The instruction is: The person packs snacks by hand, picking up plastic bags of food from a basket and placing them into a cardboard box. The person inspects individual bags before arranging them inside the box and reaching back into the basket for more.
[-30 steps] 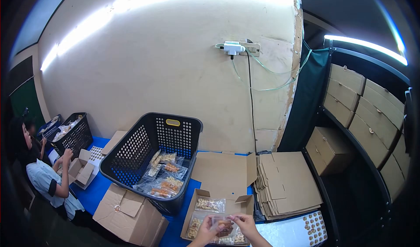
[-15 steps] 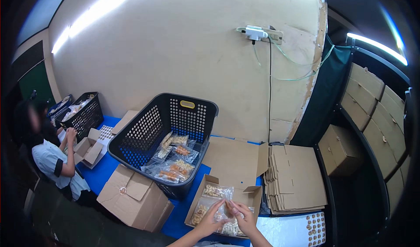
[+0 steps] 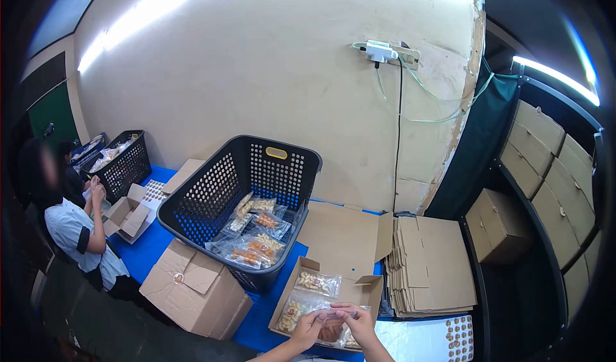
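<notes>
Over the open cardboard box (image 3: 282, 298), my left hand (image 3: 307, 331) and my right hand (image 3: 357, 323) pinch the upper edge of a clear plastic snack bag (image 3: 331, 328). Its contents look reddish brown, partly covered by my fingers. Inside the box, a packet of pale snacks (image 3: 319, 283) lies toward the back. Another snack packet (image 3: 292, 315) rests at the left side, and more packets are partly hidden under my hands.
A black basket (image 3: 192, 198) holding several snack packets stands behind left. Near it are a closed carton (image 3: 186, 291), flattened cartons (image 3: 443, 259) and a sticker sheet (image 3: 417, 339). Boxes fill the shelf (image 3: 539, 221) at right. A person (image 3: 80, 233) works at far left beside an open box (image 3: 130, 214).
My hands have come down slightly and their fingers have shifted along the bag's top edge, now turned inward. The person at left has raised their hands a little.
</notes>
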The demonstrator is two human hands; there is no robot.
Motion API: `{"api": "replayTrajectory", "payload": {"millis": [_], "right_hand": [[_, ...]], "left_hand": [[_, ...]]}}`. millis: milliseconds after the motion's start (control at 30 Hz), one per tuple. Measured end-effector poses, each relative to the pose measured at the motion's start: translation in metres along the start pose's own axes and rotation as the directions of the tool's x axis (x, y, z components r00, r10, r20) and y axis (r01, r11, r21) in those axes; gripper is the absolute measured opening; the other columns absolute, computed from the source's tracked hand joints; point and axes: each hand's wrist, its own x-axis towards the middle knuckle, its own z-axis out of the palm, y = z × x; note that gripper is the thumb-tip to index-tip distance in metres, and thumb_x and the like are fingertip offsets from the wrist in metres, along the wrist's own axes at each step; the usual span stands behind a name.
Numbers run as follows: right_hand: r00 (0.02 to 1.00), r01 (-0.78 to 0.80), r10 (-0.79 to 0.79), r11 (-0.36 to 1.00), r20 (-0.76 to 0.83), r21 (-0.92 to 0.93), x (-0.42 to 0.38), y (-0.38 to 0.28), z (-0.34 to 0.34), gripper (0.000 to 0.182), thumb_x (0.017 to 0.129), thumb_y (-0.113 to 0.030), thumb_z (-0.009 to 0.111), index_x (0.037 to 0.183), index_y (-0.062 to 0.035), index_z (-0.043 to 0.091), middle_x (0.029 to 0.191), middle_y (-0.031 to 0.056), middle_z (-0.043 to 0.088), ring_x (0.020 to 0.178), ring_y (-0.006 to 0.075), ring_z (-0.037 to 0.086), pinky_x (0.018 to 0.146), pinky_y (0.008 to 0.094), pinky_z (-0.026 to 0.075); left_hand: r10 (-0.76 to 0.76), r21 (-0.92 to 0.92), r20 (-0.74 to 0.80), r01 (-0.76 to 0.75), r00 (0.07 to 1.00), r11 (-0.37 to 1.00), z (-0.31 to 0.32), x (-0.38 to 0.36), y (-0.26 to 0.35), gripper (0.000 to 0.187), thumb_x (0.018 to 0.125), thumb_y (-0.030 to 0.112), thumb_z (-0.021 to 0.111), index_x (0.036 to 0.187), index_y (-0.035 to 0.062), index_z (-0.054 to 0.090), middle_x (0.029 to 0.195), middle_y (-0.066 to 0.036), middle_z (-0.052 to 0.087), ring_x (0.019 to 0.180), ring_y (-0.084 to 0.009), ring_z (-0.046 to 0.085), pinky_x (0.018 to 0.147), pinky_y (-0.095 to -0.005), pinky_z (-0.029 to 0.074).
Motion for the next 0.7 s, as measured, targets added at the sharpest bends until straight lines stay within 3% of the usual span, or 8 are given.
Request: {"api": "replayTrajectory", "payload": {"millis": [133,200,367,433,500,567,600,700], "right_hand": [[1.0,-0.012,0.014,0.998,-0.02,0.064,0.0,-0.015,0.002,0.028,0.095,-0.018,0.051,0.104,0.0026,0.066,0.109,0.0138,0.064,0.102,0.0197,0.058,0.093,0.0313,0.042],[0.992,-0.031,0.038,0.997,-0.118,0.064,0.001,-0.025,0.002,0.038,0.099,-0.027,0.044,0.113,0.0032,0.062,0.113,0.0119,0.063,0.103,0.0183,0.058,0.094,0.0308,0.042],[0.991,0.021,-0.015,0.999,-0.131,0.042,0.001,-0.032,0.019,0.041,0.1,-0.028,0.038,0.123,0.001,0.056,0.119,0.0133,0.058,0.111,0.0209,0.054,0.096,0.0308,0.04],[0.974,0.218,-0.224,0.959,-0.011,-0.181,0.0,-0.029,0.028,0.041,0.101,-0.027,0.036,0.125,0.0009,0.054,0.122,0.0154,0.053,0.112,0.0225,0.052,0.098,0.0322,0.038],[0.973,0.231,-0.231,0.969,0.008,-0.09,0.001,-0.024,0.038,0.04,0.098,-0.027,0.045,0.126,0.0002,0.053,0.123,0.0156,0.05,0.113,0.0249,0.049,0.099,0.0357,0.037],[0.893,0.184,-0.375,0.809,-0.249,-0.558,-0.001,-0.03,0.05,0.041,0.091,-0.022,0.058,0.126,-0.0021,0.053,0.122,0.0147,0.049,0.113,0.0265,0.049,0.099,0.0384,0.036],[0.885,0.126,-0.251,0.94,-0.392,-0.317,-0.002,-0.041,0.058,0.038,0.082,-0.018,0.068,0.117,-0.0037,0.061,0.121,0.0142,0.051,0.116,0.0263,0.047,0.098,0.0389,0.037],[0.983,0.136,-0.158,0.971,-0.099,-0.198,-0.002,-0.02,0.037,0.027,0.08,-0.015,0.07,0.105,-0.004,0.068,0.119,0.013,0.054,0.115,0.0251,0.048,0.098,0.0378,0.037]], "left_hand": [[-0.144,0.183,0.146,0.116,0.979,0.976,-0.016,0.009,0.003,0.034,0.097,0.027,0.048,0.114,-0.0001,0.059,0.096,-0.012,0.066,0.09,-0.0165,0.062,0.082,-0.0289,0.047],[0.113,-0.019,-0.102,-0.115,0.988,0.993,-0.01,0.016,-0.001,0.038,0.096,0.028,0.05,0.124,0.0035,0.053,0.112,-0.013,0.06,0.103,-0.0205,0.057,0.091,-0.0324,0.043],[0.111,0.139,0.122,-0.127,0.986,0.982,-0.02,0.014,0.011,0.054,0.09,0.028,0.058,0.135,0.0027,0.04,0.132,-0.016,0.046,0.117,-0.0248,0.05,0.1,-0.0353,0.037],[0.235,0.185,0.125,-0.255,0.964,0.949,-0.008,0.009,0.018,0.056,0.088,0.024,0.062,0.135,0.0019,0.04,0.137,-0.015,0.041,0.122,-0.0243,0.045,0.102,-0.036,0.036],[0.163,0.144,0.102,-0.177,0.981,0.974,-0.009,0.005,0.015,0.05,0.09,0.025,0.06,0.13,0.0008,0.044,0.132,-0.014,0.046,0.119,-0.0222,0.048,0.1,-0.0344,0.037],[0.009,0.04,0.058,-0.011,0.998,0.999,-0.014,-0.001,0.011,0.04,0.093,0.026,0.056,0.122,-0.0015,0.052,0.123,-0.012,0.055,0.112,-0.0179,0.053,0.097,-0.0312,0.039],[-0.069,-0.038,0.064,0.071,0.996,0.997,-0.014,-0.005,0.024,0.031,0.097,0.023,0.049,0.112,-0.003,0.058,0.103,-0.01,0.065,0.097,-0.0141,0.059,0.09,-0.0291,0.045],[-0.052,0.013,0.088,0.051,0.995,0.999,-0.024,-0.01,0.024,0.038,0.099,0.029,0.042,0.109,-0.0035,0.059,0.099,-0.01,0.066,0.095,-0.0142,0.06,0.09,-0.0286,0.045]]}}
